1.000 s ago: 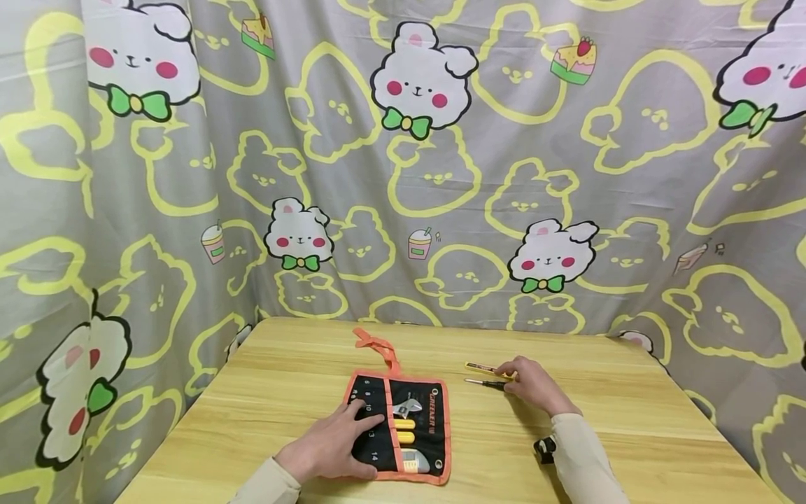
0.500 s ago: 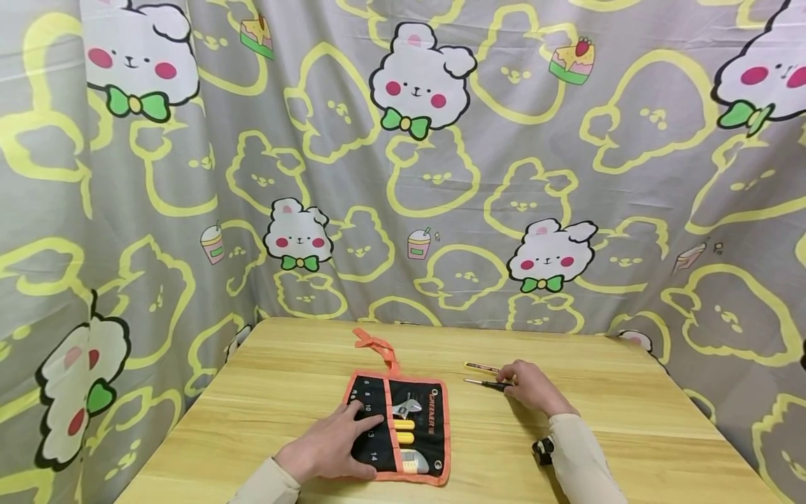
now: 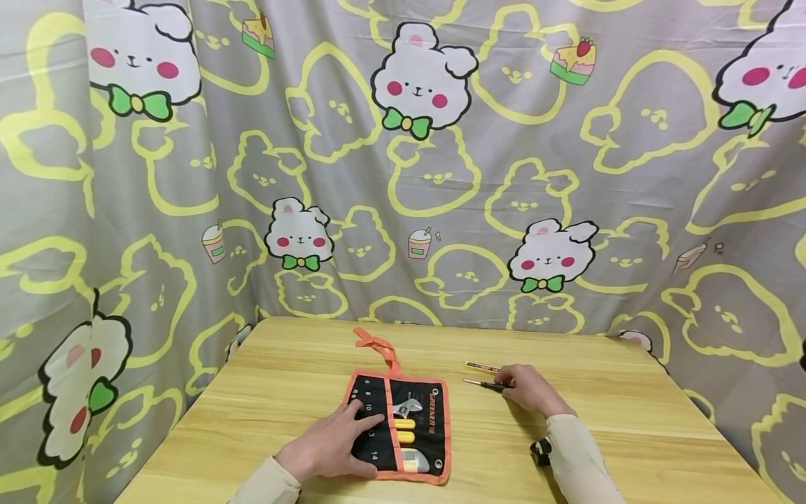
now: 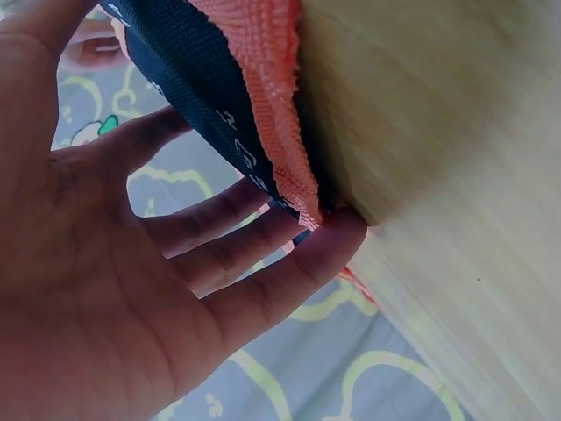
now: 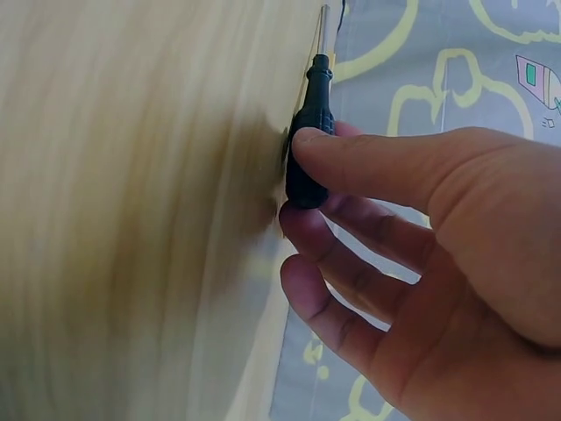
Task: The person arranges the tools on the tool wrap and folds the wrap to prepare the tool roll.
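Observation:
A black tool pouch with orange edging lies unrolled on the table. My left hand rests on its numbered left side, fingers spread; in the left wrist view, the fingertips reach the orange border. The pouch pockets hold an adjustable wrench, two yellow handles and a grey-and-yellow tool. To the right, my right hand pinches the black handle of a small screwdriver between thumb and fingers, its metal shaft pointing left. Just beyond it lies a slim yellow-edged stick with dark print, partly hidden by the hand.
An orange tie strap trails from the pouch's far edge. The wooden table ends at a patterned curtain behind and at both sides. A black strapped device sits at my right wrist.
My right hand has shifted slightly nearer and to the left, the screwdriver tilting a little with it. My left hand and the pouch stay where they were.

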`<state>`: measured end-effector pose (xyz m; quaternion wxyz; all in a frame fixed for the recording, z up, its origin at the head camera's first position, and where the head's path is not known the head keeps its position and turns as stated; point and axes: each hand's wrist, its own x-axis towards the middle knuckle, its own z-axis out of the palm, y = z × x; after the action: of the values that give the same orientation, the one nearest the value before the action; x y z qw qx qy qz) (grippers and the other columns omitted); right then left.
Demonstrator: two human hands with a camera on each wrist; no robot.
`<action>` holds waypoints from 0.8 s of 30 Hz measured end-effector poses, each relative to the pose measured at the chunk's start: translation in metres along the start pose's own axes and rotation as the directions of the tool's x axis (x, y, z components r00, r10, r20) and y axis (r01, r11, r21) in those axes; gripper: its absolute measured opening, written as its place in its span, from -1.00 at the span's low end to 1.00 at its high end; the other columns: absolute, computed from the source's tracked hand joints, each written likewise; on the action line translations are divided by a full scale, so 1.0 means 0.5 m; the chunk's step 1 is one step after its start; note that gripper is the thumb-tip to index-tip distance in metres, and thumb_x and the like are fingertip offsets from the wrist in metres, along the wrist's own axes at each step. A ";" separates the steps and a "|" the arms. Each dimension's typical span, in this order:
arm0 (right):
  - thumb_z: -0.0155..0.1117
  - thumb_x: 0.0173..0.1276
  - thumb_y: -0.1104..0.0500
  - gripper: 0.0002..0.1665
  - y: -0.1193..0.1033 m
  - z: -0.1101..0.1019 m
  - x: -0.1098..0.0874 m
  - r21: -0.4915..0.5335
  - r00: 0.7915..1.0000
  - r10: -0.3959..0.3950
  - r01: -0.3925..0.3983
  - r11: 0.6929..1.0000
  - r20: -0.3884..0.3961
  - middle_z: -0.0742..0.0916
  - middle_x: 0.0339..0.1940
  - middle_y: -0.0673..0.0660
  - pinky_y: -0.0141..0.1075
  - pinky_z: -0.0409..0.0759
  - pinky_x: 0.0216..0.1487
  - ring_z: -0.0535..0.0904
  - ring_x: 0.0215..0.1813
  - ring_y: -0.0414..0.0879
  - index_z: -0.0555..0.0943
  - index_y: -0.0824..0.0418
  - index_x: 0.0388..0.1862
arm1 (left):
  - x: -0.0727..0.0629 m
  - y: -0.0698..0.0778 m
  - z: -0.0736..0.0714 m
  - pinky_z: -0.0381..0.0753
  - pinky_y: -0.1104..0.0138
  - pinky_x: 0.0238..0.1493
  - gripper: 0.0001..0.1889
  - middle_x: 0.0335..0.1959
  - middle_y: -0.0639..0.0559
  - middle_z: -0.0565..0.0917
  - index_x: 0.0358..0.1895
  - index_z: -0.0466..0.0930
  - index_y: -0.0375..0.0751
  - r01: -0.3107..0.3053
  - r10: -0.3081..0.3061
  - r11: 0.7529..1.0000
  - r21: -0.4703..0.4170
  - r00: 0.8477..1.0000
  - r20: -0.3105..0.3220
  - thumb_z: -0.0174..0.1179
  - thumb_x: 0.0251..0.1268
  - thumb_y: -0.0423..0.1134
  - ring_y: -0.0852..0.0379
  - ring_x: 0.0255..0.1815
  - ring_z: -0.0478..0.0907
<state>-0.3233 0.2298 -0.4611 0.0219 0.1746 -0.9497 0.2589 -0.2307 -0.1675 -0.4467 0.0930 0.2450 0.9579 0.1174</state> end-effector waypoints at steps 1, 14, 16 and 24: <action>0.40 0.24 0.47 -0.79 -0.001 0.000 0.000 0.001 1.000 -0.003 0.003 1.000 0.000 0.76 -0.26 0.09 -0.10 0.62 -0.15 0.64 -0.21 -0.06 0.73 0.26 -0.18 | 0.000 0.000 0.000 0.61 -0.15 0.10 -0.14 0.41 -0.24 0.39 0.46 0.46 0.21 0.001 -0.001 1.000 0.002 1.000 0.000 0.43 0.05 0.37 -0.28 0.33 0.46; 0.40 0.27 0.45 -0.81 -0.017 -0.008 0.007 -0.039 0.996 -0.091 0.090 0.995 -0.025 0.77 -0.25 0.06 -0.16 0.61 -0.18 0.60 -0.26 -0.15 0.74 0.24 -0.19 | 0.003 0.000 0.005 0.59 -0.17 0.12 -0.12 0.41 -0.29 0.39 0.48 0.45 0.20 0.009 -0.009 1.000 0.016 1.000 -0.012 0.42 0.05 0.39 -0.28 0.34 0.46; 0.41 0.27 0.46 -0.81 -0.023 -0.010 0.008 -0.037 0.994 -0.103 0.102 0.994 -0.028 0.78 -0.24 0.08 -0.15 0.63 -0.17 0.62 -0.25 -0.13 0.74 0.25 -0.18 | 0.003 0.000 0.005 0.59 -0.17 0.13 -0.12 0.41 -0.30 0.38 0.48 0.45 0.20 0.010 -0.010 1.000 0.018 1.000 -0.012 0.42 0.05 0.39 -0.28 0.34 0.46; 0.39 0.29 0.44 -0.79 -0.045 -0.019 0.011 -0.076 0.984 -0.173 0.170 0.982 -0.036 0.79 -0.20 0.10 -0.18 0.64 -0.18 0.65 -0.23 -0.13 0.76 0.26 -0.13 | 0.003 -0.001 0.006 0.58 -0.18 0.14 -0.13 0.41 -0.30 0.39 0.48 0.45 0.20 0.011 -0.011 1.000 0.016 1.000 -0.011 0.42 0.05 0.38 -0.29 0.34 0.46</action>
<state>-0.3211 0.2149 -0.4414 0.0705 0.2494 -0.9393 0.2247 -0.2315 -0.1668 -0.4499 0.0865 0.2400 0.9605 0.1107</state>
